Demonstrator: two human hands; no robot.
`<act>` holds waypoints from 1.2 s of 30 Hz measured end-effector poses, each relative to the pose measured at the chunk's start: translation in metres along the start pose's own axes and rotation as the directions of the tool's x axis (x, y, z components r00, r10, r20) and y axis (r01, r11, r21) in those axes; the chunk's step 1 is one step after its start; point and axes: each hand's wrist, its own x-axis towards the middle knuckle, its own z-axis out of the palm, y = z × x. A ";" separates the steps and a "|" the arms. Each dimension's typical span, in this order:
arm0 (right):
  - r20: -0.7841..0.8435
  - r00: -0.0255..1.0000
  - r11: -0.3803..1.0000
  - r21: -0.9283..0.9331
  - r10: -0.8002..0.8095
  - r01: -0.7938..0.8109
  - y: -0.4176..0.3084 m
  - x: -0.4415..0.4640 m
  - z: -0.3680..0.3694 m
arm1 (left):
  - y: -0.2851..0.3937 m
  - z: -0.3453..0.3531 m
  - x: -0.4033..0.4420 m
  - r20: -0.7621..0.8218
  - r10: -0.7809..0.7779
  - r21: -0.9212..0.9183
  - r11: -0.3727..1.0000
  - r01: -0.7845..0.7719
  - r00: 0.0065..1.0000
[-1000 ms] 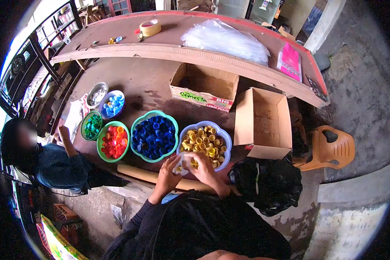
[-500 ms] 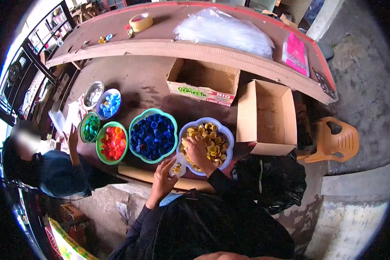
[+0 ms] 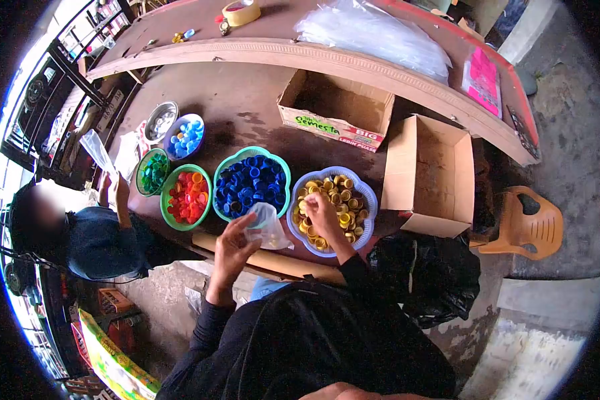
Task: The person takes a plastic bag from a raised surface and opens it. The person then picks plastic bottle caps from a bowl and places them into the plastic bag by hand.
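My left hand (image 3: 232, 252) pinches the rim of a clear plastic bag (image 3: 271, 230), with a few yellowish caps visible low in it. My right hand (image 3: 323, 217) is over a lavender scalloped basket (image 3: 371, 195) heaped with yellow bottle caps (image 3: 344, 196). Its fingers are curled together, and what they hold is hidden. Left of it stands a turquoise basket (image 3: 285, 167) full of dark blue caps (image 3: 250, 185), just beyond the bag.
A green basket (image 3: 208, 212) of red-orange caps, a smaller bowl of green caps (image 3: 155, 172) and a bowl of light blue caps (image 3: 187, 139) stand left. Cardboard boxes (image 3: 440, 177) sit right, near a black plastic bag (image 3: 427, 277). Another person (image 3: 107, 243) works at left.
My left hand has moved left and the bag hangs more open, nearer the blue caps. My right hand has lifted slightly with fingers curled. The view has shifted a little.
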 end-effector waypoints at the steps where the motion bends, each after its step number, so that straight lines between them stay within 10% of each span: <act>1: -0.005 1.000 1.000 -0.004 -0.007 0.007 0.000 -0.003 -0.003 | -0.001 -0.003 0.002 -0.008 0.022 -0.118 0.993 -0.023 1.000; 5: 0.211 0.964 0.979 0.083 0.164 -0.185 -0.014 -0.018 -0.036 | 0.030 -0.014 0.001 -0.006 0.044 -0.238 0.970 -0.044 0.999; 7: 0.272 0.955 0.963 -0.203 -0.119 0.178 -0.004 -0.030 -0.038 | 0.051 -0.013 -0.002 -0.013 0.037 -0.256 0.966 -0.039 0.999; 10: 0.445 0.873 0.979 -0.123 0.199 -0.160 -0.022 -0.049 -0.038 | 0.070 -0.005 -0.001 0.006 0.071 -0.310 0.949 -0.065 0.997; 15: 0.453 0.891 0.980 0.155 0.039 -0.122 -0.022 -0.054 -0.021 | 0.063 -0.001 0.012 0.004 0.110 -0.355 0.929 -0.102 0.994; 17: 0.475 0.842 0.878 0.252 0.255 -0.408 -0.017 -0.056 -0.022 | 0.059 -0.004 0.018 0.004 0.111 -0.412 0.906 -0.099 0.994; 28: 0.353 0.784 0.558 0.557 0.511 -0.615 -0.018 -0.084 -0.054 | -0.004 -0.019 0.053 -0.079 -0.014 -0.479 0.878 -0.026 0.997; 32: 0.266 0.858 0.776 0.370 0.439 -0.511 -0.011 -0.093 -0.065 | -0.021 -0.019 0.058 -0.028 -0.026 -0.508 0.861 0.008 0.999; 36: 0.304 0.823 0.654 0.501 0.480 -0.567 0.004 -0.102 -0.063 | -0.017 -0.011 0.055 0.007 -0.036 -0.497 0.867 0.034 0.999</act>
